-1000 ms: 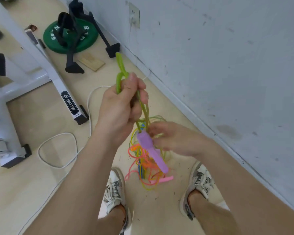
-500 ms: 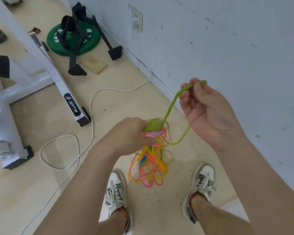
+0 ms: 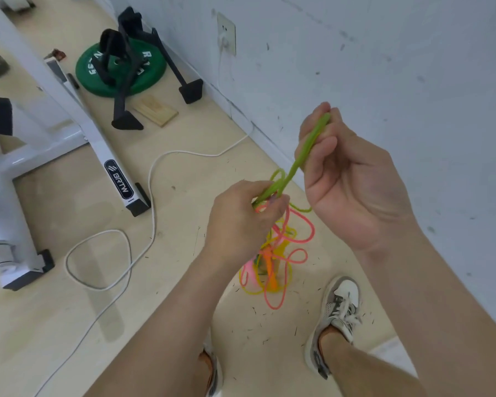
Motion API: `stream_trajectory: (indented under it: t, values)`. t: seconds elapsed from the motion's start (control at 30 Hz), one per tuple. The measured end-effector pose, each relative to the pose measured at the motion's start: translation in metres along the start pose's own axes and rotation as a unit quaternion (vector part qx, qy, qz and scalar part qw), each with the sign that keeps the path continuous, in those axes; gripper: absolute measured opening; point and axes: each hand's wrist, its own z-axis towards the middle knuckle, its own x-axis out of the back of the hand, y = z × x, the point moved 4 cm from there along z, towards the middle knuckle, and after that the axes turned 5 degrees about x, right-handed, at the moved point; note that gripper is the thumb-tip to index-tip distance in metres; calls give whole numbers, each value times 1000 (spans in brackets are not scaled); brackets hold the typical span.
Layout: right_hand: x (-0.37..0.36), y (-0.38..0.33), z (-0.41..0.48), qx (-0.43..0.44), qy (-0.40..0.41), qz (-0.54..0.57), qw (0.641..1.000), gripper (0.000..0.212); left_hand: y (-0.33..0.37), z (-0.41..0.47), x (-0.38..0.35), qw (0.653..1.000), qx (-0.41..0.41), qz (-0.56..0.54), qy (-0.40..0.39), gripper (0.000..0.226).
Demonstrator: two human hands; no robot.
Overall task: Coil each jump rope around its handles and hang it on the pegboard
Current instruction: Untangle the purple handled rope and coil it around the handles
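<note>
— Pale flooring (image 3: 69,196) beside the white wall (image 3: 384,53) is lying under everything. Where is the rope sitting?
— The green jump rope (image 3: 295,164) is running straight on a diagonal. The left hand (image 3: 238,222) is pinching it low, and the right hand (image 3: 355,181), nearer the wall, is gripping its upper stretch in curled fingers.
— Any containers?
— None are showing. The other ropes (image 3: 272,267) are lying tangled on the floor below the hands. I cannot make out the handles, and no pegboard is showing.
</note>
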Motion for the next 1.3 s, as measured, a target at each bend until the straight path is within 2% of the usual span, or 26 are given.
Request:
stream_trajectory:
  t: [0.03,0.13,0.23,0.33,0.4,0.47,0.53,0.57,0.7,0.8,0.83,0.9,0.93,0.97,1.0,1.03,1.07,1.1,1.17,1.23,1.3]
  values:
    - [2,-6,1,28,12,-9,1000,10,0,1,1,1000,11,-8,-13,8]
    - [16,-25,5,102,51,-38,993,9,-2,5,13,999,30,-11,7,32]
    - [41,-36,7,136,95,-77,983,9,-11,13,21,998,49,32,23,14]
    - [61,-30,10,88,132,-219,963,15,-16,17,25,992,69,103,14,5]
    - [67,-16,8,30,130,-397,908,30,-14,16,26,987,74,140,3,6]
    - [69,6,5,-37,76,-576,813,45,-12,15,25,985,76,154,6,8]
    - [74,30,2,-94,2,-683,724,58,-12,15,24,986,79,149,13,9]
    - [78,38,2,-98,-11,-709,698,59,-12,15,23,987,85,137,13,10]
    - [83,33,8,-27,8,-731,681,54,-13,15,22,993,108,56,1,13]
    - [88,24,11,-8,38,-754,655,33,-12,15,23,992,114,-11,-46,14]
    - [90,22,11,1,51,-773,632,31,-12,15,23,991,115,-28,-58,15]
    - [83,18,11,39,58,-830,554,30,-11,14,24,988,122,-77,-60,17]
    - [79,15,11,50,50,-833,548,29,-11,15,26,982,134,-121,-53,20]
    - [75,14,11,34,29,-804,593,26,-11,15,27,972,155,-173,-45,23]
    - [72,16,9,-14,-4,-758,652,23,-12,15,29,956,182,-226,-40,25]
    - [69,21,7,-68,-38,-722,688,28,-13,15,31,938,209,-276,-37,25]
    - [69,28,5,-107,-71,-711,692,38,-14,15,32,918,232,-321,-35,25]
    - [73,35,3,-132,-85,-724,672,43,-14,16,32,901,247,-355,-34,25]
    - [81,49,0,-139,-89,-737,656,31,-14,17,32,893,249,-375,-26,24]
    - [84,56,0,-117,-70,-733,666,19,-13,17,33,889,243,-387,-10,25]
    - [84,55,2,-97,-33,-709,697,22,-12,18,33,863,249,-439,-4,27]
